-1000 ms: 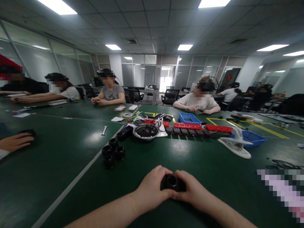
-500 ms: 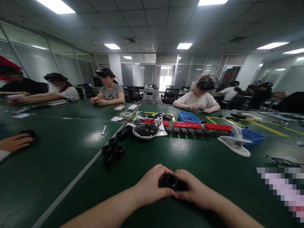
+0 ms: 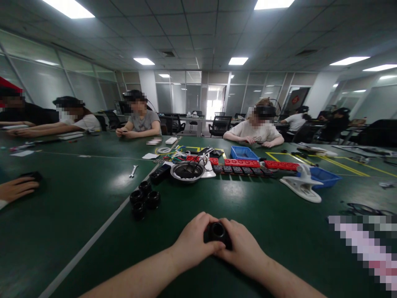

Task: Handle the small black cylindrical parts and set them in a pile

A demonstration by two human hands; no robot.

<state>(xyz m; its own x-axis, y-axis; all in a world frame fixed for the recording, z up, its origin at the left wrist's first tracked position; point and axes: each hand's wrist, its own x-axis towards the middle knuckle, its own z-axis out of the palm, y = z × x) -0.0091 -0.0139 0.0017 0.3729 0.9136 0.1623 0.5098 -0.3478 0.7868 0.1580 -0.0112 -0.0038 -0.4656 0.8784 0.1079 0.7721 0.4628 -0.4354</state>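
Note:
Close in front of me, a black ring-shaped part [image 3: 218, 231] with a round opening on top is held between both hands. My left hand [image 3: 197, 238] curls round its left side, with the thumb along the near side. Around the right side wraps my right hand [image 3: 242, 242], its fingertips close to those of the left. The lower portion of the part is hidden by my fingers. Several similar black parts [image 3: 153, 199] stand grouped on the green table [image 3: 186, 203] to the left.
Beyond lie a metal bowl [image 3: 187, 171] with cables, a black box [image 3: 160, 173], red socket strips [image 3: 242, 162], a blue tray [image 3: 244, 153] and a white clamp-like object [image 3: 300, 186]. A wrench [image 3: 133, 171] lies left. Another person's hand [image 3: 18, 189] rests far left.
My right hand has closed in more tightly round the black part, and the gap beside it has narrowed. The view has shifted slightly, moving the table items a little left in frame.

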